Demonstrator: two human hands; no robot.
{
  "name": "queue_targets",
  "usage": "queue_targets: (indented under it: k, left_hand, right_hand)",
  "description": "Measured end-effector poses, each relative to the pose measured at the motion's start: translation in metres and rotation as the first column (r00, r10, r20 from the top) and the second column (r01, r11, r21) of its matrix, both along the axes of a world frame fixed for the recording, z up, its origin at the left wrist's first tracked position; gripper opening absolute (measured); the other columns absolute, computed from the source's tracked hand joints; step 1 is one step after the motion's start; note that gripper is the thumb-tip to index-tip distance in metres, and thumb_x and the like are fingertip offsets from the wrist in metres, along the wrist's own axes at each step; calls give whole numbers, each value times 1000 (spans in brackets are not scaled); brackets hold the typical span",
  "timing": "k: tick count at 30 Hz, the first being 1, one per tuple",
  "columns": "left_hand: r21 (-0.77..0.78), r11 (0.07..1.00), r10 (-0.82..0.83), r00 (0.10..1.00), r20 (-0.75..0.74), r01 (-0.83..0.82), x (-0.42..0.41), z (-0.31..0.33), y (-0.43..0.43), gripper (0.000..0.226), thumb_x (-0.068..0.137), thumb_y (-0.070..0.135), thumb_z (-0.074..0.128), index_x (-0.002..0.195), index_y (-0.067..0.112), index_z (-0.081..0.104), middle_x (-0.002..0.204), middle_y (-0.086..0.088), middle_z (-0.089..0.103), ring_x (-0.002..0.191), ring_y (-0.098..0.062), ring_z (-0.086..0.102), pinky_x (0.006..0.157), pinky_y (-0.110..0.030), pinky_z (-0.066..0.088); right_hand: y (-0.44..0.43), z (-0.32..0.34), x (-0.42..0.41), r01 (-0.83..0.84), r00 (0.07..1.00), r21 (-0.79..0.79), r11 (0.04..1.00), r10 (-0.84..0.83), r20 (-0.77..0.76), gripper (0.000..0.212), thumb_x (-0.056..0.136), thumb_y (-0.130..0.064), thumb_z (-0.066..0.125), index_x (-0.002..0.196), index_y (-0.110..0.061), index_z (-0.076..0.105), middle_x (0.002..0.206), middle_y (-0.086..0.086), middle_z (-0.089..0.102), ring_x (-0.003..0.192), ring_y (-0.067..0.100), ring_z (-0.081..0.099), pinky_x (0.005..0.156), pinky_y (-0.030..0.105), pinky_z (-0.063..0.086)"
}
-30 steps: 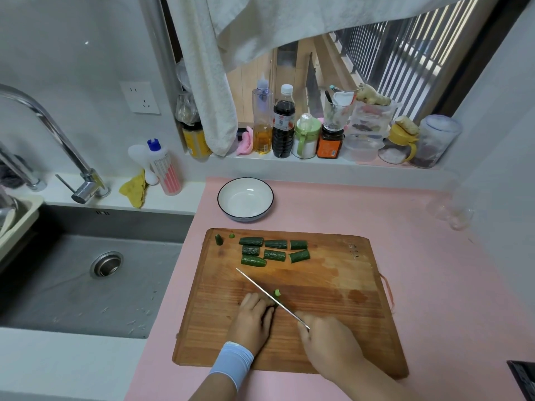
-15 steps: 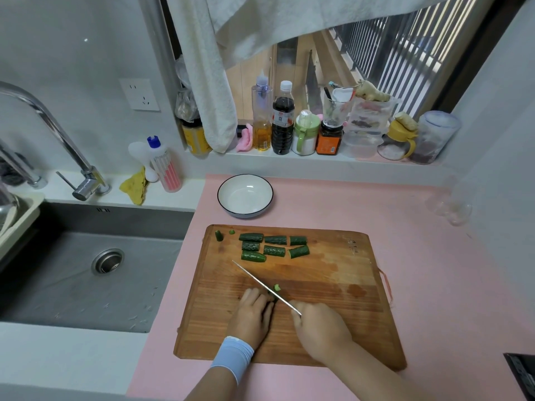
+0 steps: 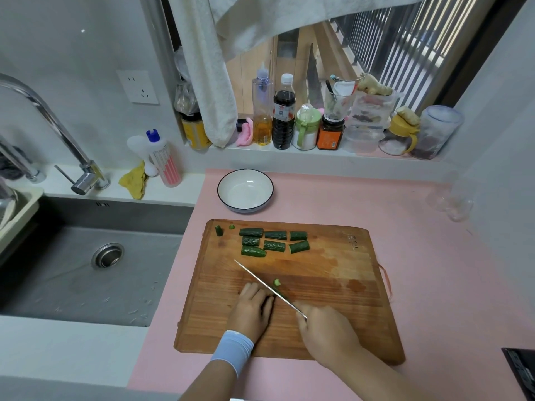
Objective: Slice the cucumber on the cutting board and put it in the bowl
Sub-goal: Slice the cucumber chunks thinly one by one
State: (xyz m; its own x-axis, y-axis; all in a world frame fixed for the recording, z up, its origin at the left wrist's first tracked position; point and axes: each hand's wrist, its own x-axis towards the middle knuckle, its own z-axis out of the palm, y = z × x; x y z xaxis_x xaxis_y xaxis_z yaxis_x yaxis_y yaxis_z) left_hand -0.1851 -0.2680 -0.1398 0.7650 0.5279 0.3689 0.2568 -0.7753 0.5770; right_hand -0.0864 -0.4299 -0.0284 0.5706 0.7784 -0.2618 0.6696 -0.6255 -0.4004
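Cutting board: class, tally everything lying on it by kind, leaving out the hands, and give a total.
Knife: 1
Cucumber chunks: 7
Small green scraps, far left corner: 2
Cucumber piece at the blade, partly hidden: 1
Total: 11

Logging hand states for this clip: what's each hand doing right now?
Left hand: fingers curled on the cucumber piece, steadying it.
Right hand: gripping the knife.
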Motion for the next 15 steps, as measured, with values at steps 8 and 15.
queue_targets:
  k: [8, 15]
  left_hand:
    - [34, 999, -22, 1000, 11, 22, -3, 5, -3, 12, 88, 17, 59, 96, 14, 67, 89, 1, 56, 84, -18, 50, 78, -26, 45]
    - [24, 1000, -9, 1000, 11, 9, -6, 4, -3, 10, 88, 15, 57, 91, 14, 67, 87, 2, 54, 82, -18, 51, 75, -29, 46]
  right_hand:
    - [12, -4, 2, 8, 999, -46, 999, -9, -34, 22, 101, -33, 40, 102, -27, 61, 91, 1, 71, 88, 27, 66, 71, 34, 47]
    - [10, -3, 3, -1, 1000, -49, 999, 0, -12, 25, 102, -36, 39, 112, -31, 62, 96, 2, 71, 92, 27, 66, 73, 34, 47]
